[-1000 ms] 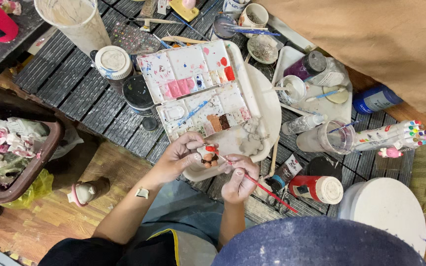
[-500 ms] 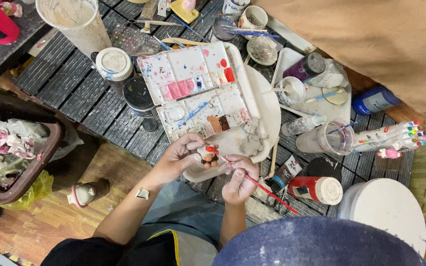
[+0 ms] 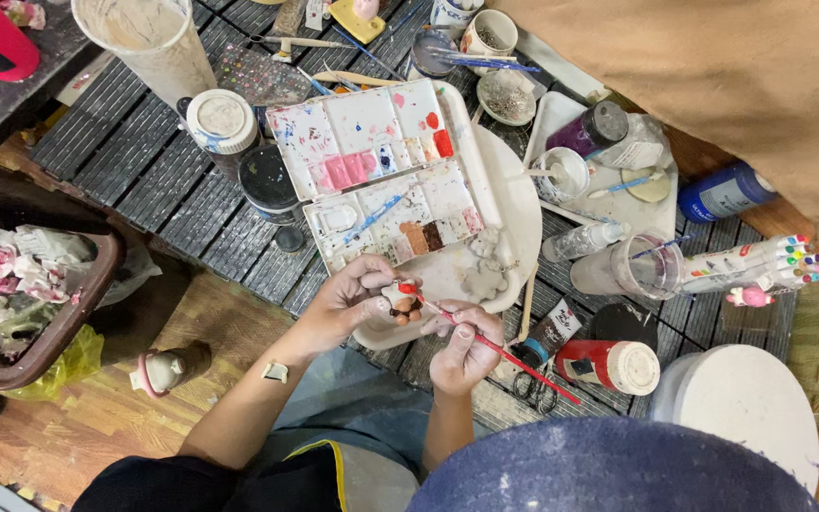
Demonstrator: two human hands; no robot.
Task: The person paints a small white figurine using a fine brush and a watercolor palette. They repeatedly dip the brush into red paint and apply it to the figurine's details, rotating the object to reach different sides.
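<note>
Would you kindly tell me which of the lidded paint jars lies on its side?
The red jar with the white lid, lying beside the right hand; the white-lidded and black-lidded jars stand upright.

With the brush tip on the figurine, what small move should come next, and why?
Probably a short stroke across the figurine: the left hand holds it steady and the right hand has the red brush tip on its red-painted top.

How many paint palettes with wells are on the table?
2. One palette lies farther from the person, with pink and red paint; the second palette lies just below it, with brown paint and a blue brush. Others may be hidden.
</note>
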